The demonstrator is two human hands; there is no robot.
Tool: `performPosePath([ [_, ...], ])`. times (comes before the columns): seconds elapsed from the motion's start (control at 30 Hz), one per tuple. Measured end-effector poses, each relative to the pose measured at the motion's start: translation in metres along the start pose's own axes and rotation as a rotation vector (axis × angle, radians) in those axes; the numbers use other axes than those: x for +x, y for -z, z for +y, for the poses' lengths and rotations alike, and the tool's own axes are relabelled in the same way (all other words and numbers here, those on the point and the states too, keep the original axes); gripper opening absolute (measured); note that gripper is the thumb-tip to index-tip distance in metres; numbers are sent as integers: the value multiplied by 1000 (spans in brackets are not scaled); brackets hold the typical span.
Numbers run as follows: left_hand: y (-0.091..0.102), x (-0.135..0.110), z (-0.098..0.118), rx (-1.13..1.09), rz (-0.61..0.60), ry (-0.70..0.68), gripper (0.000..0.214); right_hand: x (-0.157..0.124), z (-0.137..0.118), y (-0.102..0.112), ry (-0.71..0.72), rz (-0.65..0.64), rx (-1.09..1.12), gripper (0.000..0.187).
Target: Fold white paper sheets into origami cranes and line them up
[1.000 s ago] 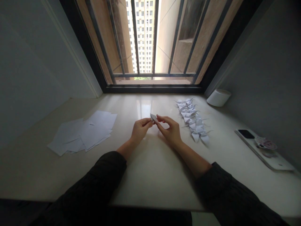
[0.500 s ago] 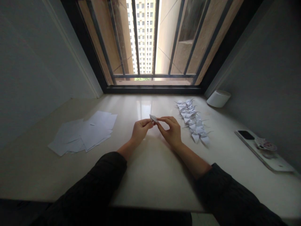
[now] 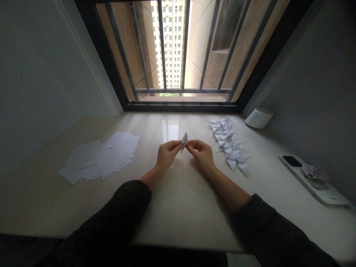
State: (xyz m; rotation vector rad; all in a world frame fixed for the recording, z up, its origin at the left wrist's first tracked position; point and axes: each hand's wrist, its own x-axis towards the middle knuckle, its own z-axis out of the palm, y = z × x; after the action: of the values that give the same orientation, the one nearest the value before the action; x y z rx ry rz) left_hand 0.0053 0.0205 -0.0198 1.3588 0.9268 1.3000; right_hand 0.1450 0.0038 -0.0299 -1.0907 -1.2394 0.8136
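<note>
Before the barred window, left hand and right hand are pinching a folded white paper piece, grip closed; its sharp tip is pointing windowward or upward, long axis following, faces flat.

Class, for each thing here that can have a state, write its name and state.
Left hand: pinching folded paper
Right hand: holding it too
Folded paper: held, point up
Loose sheets: flat, overlapping
Paper figures: folded, clustered
Phone: lying flat
Sleeves: clear of wrists
Window: open or shut, unclear
</note>
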Motion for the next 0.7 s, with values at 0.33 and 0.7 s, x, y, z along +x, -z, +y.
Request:
performPosePath([
  [0.33,-1,0,1,-155,69,119,28,2,-4,-3,-205,14,271,23],
  [0.7,3,2,2,-72,-5,245,35,3,2,1,-175,-63,195,30],
])
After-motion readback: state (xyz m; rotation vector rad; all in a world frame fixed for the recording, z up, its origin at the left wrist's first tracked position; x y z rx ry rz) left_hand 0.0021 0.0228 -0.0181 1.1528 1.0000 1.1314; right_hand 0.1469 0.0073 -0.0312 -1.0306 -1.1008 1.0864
